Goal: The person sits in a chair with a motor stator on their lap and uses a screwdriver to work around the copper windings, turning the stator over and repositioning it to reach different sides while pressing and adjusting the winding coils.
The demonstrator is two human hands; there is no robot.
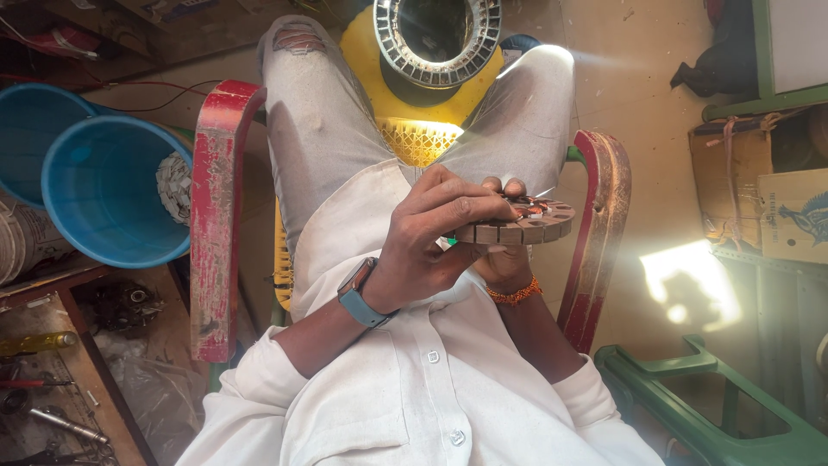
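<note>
Both hands (448, 237) grip slotted round metal stator (526, 222).

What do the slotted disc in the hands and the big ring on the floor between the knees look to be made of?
The slotted disc, held by the left hand and right hand, looks like stacked dull grey steel plates, with layered edges; copper-coloured winding shows on top. The big ring appears to be bare grey metal, ribbed and toothed, probably cast or laminated.

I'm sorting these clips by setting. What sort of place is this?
Probably a small motor repair workshop. Both hands hold a slotted round motor core, a larger ring-shaped stator sits by the person's knees, and hand tools lie on a workbench at the left.
</note>
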